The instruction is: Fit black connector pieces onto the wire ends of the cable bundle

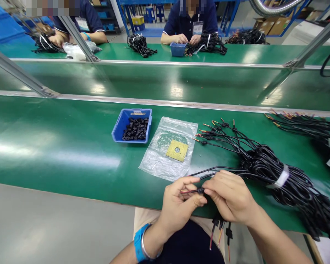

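Near the table's front edge, my left hand (176, 205) curls around a black cable's stripped end (190, 191), with thin coloured wires between its fingers. A small black plastic part (200, 190) sits on that cable by my left thumb. My right hand (232, 196) pinches the cable right beside this part; its fingertips partly hide the grip. To the right lies a tied bundle of black cables (264, 165), several ends carrying similar black parts. More cable ends with black parts (228, 231) hang over the table edge below my right hand.
A blue bin (114, 134) of small black parts stands left of a clear plastic bag (154, 161), on which lies a yellow square pad (172, 151) with a hole. Another cable bundle (319, 132) is at far right. Across the metal rail (143, 101), two people handle cables.
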The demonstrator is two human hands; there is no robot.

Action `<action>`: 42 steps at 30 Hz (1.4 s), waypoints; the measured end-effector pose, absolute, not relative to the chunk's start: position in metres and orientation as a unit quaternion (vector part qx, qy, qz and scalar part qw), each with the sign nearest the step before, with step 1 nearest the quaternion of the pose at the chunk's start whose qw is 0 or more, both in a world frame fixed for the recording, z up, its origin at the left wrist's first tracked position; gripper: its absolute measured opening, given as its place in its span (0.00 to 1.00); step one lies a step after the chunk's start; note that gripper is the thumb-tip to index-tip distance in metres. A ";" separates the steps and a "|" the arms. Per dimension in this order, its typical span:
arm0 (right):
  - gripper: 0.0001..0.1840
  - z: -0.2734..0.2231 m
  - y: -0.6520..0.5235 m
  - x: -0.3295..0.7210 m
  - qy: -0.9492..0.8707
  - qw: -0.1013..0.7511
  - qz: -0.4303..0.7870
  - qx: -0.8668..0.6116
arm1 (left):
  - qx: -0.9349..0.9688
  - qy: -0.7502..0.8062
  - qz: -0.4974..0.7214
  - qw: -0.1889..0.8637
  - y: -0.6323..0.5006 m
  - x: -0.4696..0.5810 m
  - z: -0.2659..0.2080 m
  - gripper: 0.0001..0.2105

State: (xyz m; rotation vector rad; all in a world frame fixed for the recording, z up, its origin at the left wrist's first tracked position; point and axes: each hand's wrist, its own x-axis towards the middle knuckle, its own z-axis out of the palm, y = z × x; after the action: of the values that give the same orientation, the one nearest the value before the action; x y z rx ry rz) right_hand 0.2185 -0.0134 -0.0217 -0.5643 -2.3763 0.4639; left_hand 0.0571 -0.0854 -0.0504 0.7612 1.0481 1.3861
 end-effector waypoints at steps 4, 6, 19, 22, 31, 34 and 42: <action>0.07 -0.022 -0.010 0.224 -0.903 0.324 0.176 -0.220 | 0.293 0.448 0.621 0.573 -0.085 0.054 -0.050 0.21; 0.07 -0.022 -0.009 0.224 -0.906 0.319 0.171 -0.222 | 0.284 0.445 0.633 0.566 -0.085 0.054 -0.050 0.18; 0.08 -0.022 -0.008 0.224 -0.914 0.298 0.166 -0.221 | 0.310 0.464 0.635 0.535 -0.086 0.057 -0.053 0.12; 0.07 -0.022 -0.008 0.226 -0.916 0.290 0.175 -0.217 | 0.336 0.478 0.630 0.512 -0.087 0.058 -0.053 0.12; 0.09 -0.027 -0.009 0.229 -0.920 0.279 0.184 -0.204 | 0.429 0.527 0.607 0.412 -0.091 0.064 -0.061 0.11; 0.11 -0.028 -0.008 0.228 -0.922 0.274 0.180 -0.205 | 0.463 0.542 0.604 0.356 -0.093 0.067 -0.068 0.11; 0.11 -0.020 -0.006 0.235 -0.907 0.280 0.254 -0.184 | 0.476 0.467 0.610 0.427 -0.097 0.060 -0.063 0.12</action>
State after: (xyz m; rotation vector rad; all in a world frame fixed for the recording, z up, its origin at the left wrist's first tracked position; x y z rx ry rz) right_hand 0.2351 -0.0064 -0.0199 -0.4945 -2.4329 0.6819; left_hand 0.0595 -0.0974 -0.0630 1.1890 1.1675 1.5250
